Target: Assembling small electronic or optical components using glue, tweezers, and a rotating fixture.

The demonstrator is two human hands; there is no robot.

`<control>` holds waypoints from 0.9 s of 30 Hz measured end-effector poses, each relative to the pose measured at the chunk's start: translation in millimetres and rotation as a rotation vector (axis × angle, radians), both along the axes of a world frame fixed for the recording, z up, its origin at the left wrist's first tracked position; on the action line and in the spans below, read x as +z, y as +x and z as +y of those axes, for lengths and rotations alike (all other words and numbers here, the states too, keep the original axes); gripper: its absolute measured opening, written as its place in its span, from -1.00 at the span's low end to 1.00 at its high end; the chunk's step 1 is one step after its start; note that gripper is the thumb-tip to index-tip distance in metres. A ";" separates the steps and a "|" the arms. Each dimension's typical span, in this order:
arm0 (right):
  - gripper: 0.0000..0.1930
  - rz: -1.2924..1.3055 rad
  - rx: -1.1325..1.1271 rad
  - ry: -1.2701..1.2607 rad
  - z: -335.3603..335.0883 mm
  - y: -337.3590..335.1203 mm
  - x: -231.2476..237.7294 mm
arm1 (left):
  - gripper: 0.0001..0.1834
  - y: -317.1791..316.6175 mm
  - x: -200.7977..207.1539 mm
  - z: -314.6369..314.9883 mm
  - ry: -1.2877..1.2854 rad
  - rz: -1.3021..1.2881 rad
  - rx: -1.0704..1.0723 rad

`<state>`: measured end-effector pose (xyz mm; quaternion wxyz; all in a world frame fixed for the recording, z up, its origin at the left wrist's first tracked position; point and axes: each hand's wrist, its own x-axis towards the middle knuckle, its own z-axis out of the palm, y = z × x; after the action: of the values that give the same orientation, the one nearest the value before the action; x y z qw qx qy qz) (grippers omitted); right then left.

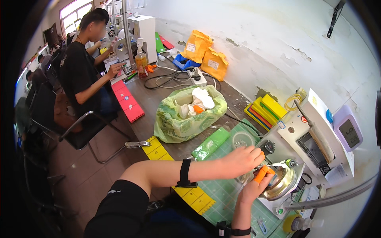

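My left hand (243, 160) reaches in above the green cutting mat (222, 190), its fingers curled and pinched, with an orange finger cot at one fingertip. Close below it, my right hand (252, 190) wears orange finger cots (262, 174), and its fingertips are pressed together too. Whatever lies between the fingers is too small and hidden to name. Both hands meet beside a thin pointed tool with a green end (291, 163), which belongs to a white bench machine (313, 139). Under that tool sits a round, shiny brass-coloured metal disc (279, 184).
A green-bagged bin (178, 127) holds crumpled tissue. Behind the hands are a clear round tub (243, 139), a green packet (211, 143) and yellow sheets (272, 109). Yellow measuring strips (194, 198) edge the table. A co-worker (81, 67) sits at the far left.
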<state>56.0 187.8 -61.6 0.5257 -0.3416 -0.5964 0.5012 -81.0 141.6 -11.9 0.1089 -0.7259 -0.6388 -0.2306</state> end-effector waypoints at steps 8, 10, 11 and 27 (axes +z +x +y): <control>-0.92 -0.046 0.022 0.047 4.8 5.6 2.3 | -0.49 -11.7 19.1 -9.7 0.363 0.033 -0.155; -0.92 0.016 -0.004 0.094 5.6 -2.2 -6.4 | -0.58 -21.8 11.9 -12.8 0.469 0.051 -0.273; -0.91 0.074 0.017 0.136 3.6 -6.4 -8.4 | -0.67 -23.9 9.4 -15.2 0.569 0.071 -0.344; -0.79 0.323 0.114 -0.082 4.7 -0.1 2.1 | -0.80 -3.3 26.7 6.5 0.175 -0.791 -0.349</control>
<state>56.0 192.4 -59.6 0.5709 -0.2433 -0.5016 0.6027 -84.4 148.1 14.7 -0.1234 -0.6669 -0.4772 -0.5588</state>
